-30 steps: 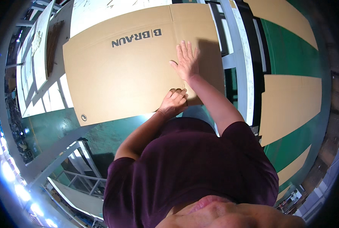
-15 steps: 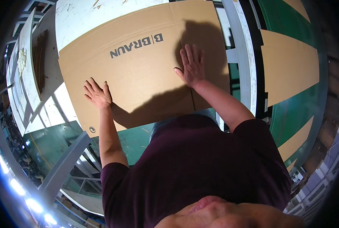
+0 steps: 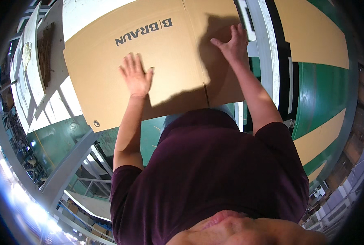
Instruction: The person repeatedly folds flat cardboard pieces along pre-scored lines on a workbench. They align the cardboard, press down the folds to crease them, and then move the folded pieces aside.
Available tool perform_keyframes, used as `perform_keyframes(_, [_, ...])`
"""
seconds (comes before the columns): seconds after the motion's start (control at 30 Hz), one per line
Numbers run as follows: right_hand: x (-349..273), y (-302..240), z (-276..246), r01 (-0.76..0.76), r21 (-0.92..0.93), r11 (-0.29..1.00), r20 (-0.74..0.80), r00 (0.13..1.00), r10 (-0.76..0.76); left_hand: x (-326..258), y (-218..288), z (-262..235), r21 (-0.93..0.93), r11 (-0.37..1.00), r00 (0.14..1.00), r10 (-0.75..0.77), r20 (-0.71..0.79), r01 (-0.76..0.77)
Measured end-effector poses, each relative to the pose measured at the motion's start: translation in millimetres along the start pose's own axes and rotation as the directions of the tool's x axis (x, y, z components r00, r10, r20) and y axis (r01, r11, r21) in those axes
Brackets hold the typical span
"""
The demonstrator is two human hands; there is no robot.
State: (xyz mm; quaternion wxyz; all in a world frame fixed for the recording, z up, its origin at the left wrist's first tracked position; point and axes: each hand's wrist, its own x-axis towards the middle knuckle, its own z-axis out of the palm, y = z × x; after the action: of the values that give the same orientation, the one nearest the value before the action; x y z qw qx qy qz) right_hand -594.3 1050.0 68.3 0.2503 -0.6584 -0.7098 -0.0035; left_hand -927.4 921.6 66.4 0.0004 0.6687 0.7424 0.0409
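A large flat sheet of brown cardboard (image 3: 176, 67) with dark printing and crease lines lies in front of me. My left hand (image 3: 137, 77) is spread flat over the middle-left part of the sheet, palm down, holding nothing. At the sheet's right edge is my right hand (image 3: 234, 45), its thumb apart from the fingers. It looks open, and nothing shows in its grasp. Whether its fingertips touch the edge, I cannot tell. A dark shadow covers the right and near parts of the sheet.
Past the sheet's right edge runs a pale metal rail (image 3: 265, 53). Beyond it, a green belt (image 3: 323, 90) carries more cardboard sheets (image 3: 319, 34). At the left, upright brown sheets (image 3: 46, 57) stand beside a white panel (image 3: 29, 87). A grey metal beam (image 3: 69, 163) slants at lower left.
My left hand has moved right and farther from me across the cardboard. My right hand has shifted right to its edge. The sheets on the green belt have moved farther away.
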Motion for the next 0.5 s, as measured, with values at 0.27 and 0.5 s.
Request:
perform_keyframes(0.27, [59.4,39.9,-10.6,-0.316,0.111,0.942,0.326,0.907,0.266,39.8,114.3,-16.3,-0.356,0.677,0.713,0.7,0.038,-0.644])
perform_keyframes(0.5, [51.7,74.4,12.2,-0.666,0.493,0.56,0.607,0.724,0.327,44.2,120.0,1.1,-0.398,0.61,0.655,0.755,0.031,-0.685])
